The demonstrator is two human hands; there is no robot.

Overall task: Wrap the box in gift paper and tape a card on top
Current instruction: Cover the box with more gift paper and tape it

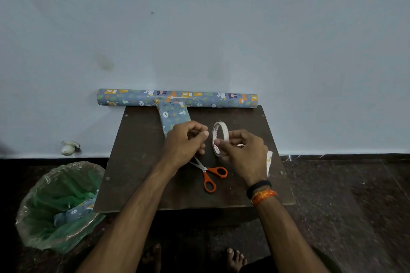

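Observation:
A box wrapped in blue animal-print gift paper [172,115] lies on the small dark table [142,162], its far end against the paper roll. My right hand [244,153] grips a roll of clear tape [220,137] upright above the table. Just left of the roll, my left hand [185,142] has thumb and fingertips pinched together, apparently on the tape's loose end, though the strip itself is too thin to see. A white card [269,162] shows partly behind my right wrist at the table's right edge.
Orange-handled scissors [210,175] lie on the table under my hands. A roll of matching gift paper [177,98] rests along the wall behind the table. A bin with a green bag [60,206] and paper scraps stands on the floor to the left.

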